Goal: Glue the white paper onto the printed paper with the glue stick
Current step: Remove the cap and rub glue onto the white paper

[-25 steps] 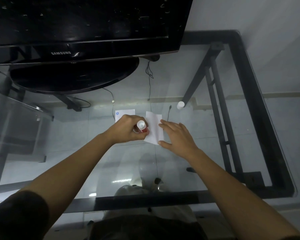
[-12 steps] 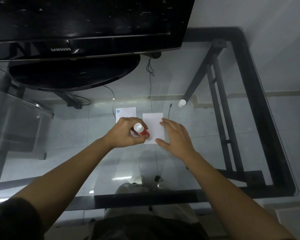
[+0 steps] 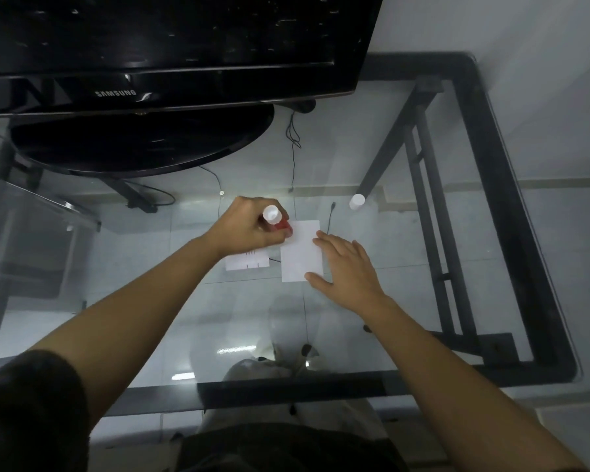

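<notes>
We look down at a glass table (image 3: 406, 294) with a black frame. Our left hand (image 3: 249, 226) hides most of the printed paper (image 3: 247, 263); only its near edge peeks out, with small marks too tiny to read. That hand is wrapped tight around the glue stick (image 3: 276, 219). We see its white end and a bit of red, and the rest is tucked in our fingers. The stick leans, white end up toward the top of the frame, red end down at the far left corner of the white paper (image 3: 301, 251). We cannot tell if it touches.

The white paper lies flat in the middle of the frame, long side running up and down. Our right hand (image 3: 346, 270) is spread flat, pressing the paper's right edge.

A white cap (image 3: 357, 201) sits alone, upper right of the paper. A black TV (image 3: 171, 56) fills the top left, cut off by the frame.
</notes>
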Tool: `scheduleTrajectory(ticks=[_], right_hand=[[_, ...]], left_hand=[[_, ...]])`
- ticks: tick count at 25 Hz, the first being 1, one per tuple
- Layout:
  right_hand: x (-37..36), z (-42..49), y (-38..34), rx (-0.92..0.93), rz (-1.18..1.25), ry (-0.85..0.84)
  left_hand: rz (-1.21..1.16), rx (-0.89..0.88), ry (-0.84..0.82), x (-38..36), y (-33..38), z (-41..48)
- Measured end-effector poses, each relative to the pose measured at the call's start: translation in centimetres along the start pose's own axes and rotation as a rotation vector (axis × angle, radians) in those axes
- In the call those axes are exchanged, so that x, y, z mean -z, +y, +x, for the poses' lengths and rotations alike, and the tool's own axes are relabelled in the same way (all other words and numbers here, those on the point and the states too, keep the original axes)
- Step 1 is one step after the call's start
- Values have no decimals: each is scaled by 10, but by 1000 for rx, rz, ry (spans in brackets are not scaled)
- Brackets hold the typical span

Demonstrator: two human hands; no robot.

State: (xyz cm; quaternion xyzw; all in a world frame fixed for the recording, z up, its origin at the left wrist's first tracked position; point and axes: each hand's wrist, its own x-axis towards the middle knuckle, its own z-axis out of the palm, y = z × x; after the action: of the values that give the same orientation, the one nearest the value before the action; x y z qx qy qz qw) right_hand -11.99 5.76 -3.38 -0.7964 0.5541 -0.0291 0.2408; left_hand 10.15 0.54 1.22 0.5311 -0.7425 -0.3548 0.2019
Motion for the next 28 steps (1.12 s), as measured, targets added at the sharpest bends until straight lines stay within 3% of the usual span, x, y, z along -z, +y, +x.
scheduleTrajectory(ticks=[6, 12, 19, 25, 28], right_hand=[[4, -1, 2, 8, -28, -31], [8, -1, 3, 9, -21, -41], [9, -1, 4, 18, -1, -57], [9, -1, 7, 28, -15, -60], [9, 0, 9, 18, 31, -59]], left_hand=[[33, -136, -193, -22, 10, -25], [15, -34, 41, -14, 6, 5], [3, -113, -133, -33, 11, -29], [36, -27, 80, -20, 9, 7], [-20, -65, 8, -32, 12, -18]])
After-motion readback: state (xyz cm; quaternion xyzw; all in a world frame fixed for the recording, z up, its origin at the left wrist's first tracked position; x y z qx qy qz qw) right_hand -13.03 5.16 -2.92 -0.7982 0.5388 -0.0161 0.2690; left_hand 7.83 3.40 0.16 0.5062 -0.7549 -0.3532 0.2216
